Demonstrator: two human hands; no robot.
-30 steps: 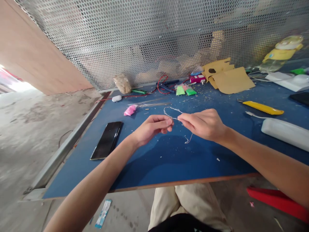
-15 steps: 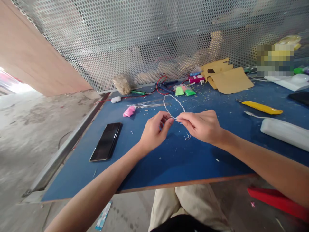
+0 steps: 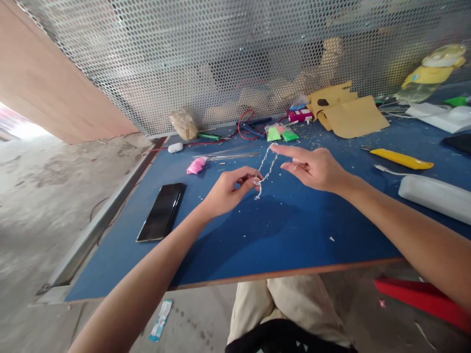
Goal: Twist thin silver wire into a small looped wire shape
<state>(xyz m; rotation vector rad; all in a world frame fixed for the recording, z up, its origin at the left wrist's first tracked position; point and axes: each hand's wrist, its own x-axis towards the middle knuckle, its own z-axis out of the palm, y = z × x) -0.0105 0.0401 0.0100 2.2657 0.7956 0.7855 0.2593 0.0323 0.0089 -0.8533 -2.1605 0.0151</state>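
Note:
A thin silvery wire point(image 3: 272, 168), twisted along its length and bent into a narrow loop, is held above the blue table. My left hand point(image 3: 228, 192) pinches it between thumb and fingers where the strands cross, with a short twisted tail hanging below. At the far end of the loop, the outstretched index finger of my right hand point(image 3: 317, 169) touches the wire. The right thumb is apart from that finger, and its other fingers are curled. Behind the hands lie several straight thin wires point(image 3: 231, 155) and a pink lump point(image 3: 196, 165).
A black phone point(image 3: 161, 212) lies at left. To the right are a yellow utility knife point(image 3: 402, 159) and a long white case point(image 3: 436, 196). Small coloured packets point(image 3: 281, 133), blue-handled pliers point(image 3: 253, 128) and tan sheets point(image 3: 355, 117) lie before the perforated metal screen point(image 3: 176, 63).
My right hand has let go of the pinched wire at the crossing and moved up to the loop's far end, index finger extended. The loop has narrowed. My left hand keeps its pinch.

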